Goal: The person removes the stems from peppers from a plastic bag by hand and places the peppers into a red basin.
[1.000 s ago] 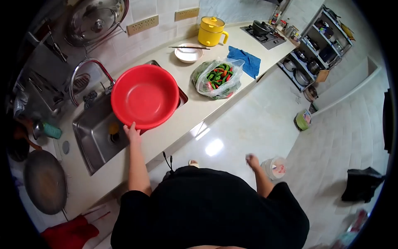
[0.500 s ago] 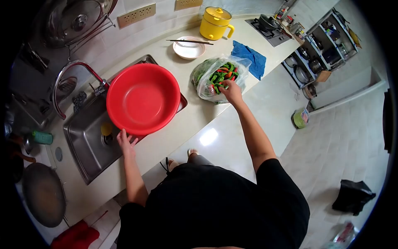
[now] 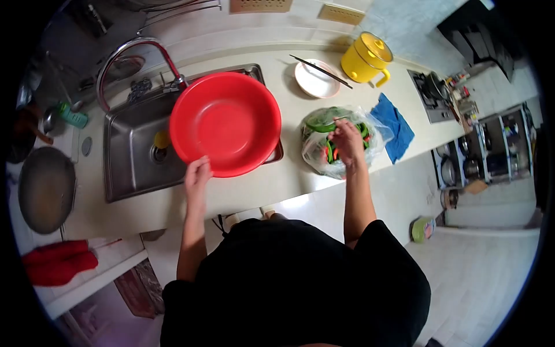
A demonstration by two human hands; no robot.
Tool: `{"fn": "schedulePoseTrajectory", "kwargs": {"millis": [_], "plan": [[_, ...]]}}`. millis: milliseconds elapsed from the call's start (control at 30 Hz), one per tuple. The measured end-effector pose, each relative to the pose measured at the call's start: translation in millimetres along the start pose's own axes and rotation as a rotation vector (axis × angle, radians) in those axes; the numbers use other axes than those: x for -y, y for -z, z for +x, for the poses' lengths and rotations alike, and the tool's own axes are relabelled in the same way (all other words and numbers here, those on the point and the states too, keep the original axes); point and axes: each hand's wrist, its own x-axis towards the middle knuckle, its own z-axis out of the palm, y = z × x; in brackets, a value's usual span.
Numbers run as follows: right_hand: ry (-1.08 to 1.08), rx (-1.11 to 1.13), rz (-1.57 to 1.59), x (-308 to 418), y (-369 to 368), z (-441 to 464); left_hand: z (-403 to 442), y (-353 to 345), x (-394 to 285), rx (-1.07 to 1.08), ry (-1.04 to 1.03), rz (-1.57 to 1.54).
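A large red basin (image 3: 228, 124) rests across the right part of the steel sink (image 3: 130, 139), its inside bare. My left hand (image 3: 198, 172) is closed on the basin's near rim. Over a clear plastic bag (image 3: 317, 151) of green and red peppers, my right hand (image 3: 348, 141) pinches a long green chili pepper (image 3: 321, 126) by its stem end. Several peppers (image 3: 331, 151) show in the bag below that hand, which hides part of them.
Behind the bag are a white bowl (image 3: 312, 85) with chopsticks (image 3: 324, 72) across it and a yellow electric pot (image 3: 365, 58). A blue cloth (image 3: 394, 130) lies to the right. The faucet (image 3: 162, 55) arches over the sink; a gas stove (image 3: 428, 101) stands farther right.
My right hand has drawn a green chili pepper up from the bag. The left hand's fingers, spread before, have closed at the basin rim. The view has turned.
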Motion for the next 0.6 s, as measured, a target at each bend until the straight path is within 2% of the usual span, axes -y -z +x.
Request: {"fn": "schedulePoseTrajectory", "kwargs": {"millis": [33, 67, 167, 233, 300, 400, 500, 600], "plan": [[-0.060, 0.042, 0.018, -12, -9, 3, 0, -19, 1, 0.088, -0.112, 0.081], [-0.152, 0.105, 0.017, -19, -28, -1, 0, -37, -4, 0.155, -0.337, 0.366], [-0.313, 0.320, 0.019, -42, -65, -8, 0, -88, -25, 0.247, -0.566, 0.614], [-0.398, 0.415, 0.026, -52, -83, -17, -1, -109, -31, 0.229, -0.753, 0.800], [-0.415, 0.455, 0.020, -57, -93, -21, 8, -110, -20, 0.217, -0.809, 0.951], [-0.428, 0.490, -0.064, -59, -93, -16, 4, -110, -18, 0.236, -0.511, 0.827], [-0.438, 0.515, -0.100, -59, -89, -9, -11, -120, -27, 0.178, -0.471, 0.720], [-0.450, 0.526, -0.082, -67, -91, -7, -4, -123, -18, 0.182, -0.466, 0.853]]}}
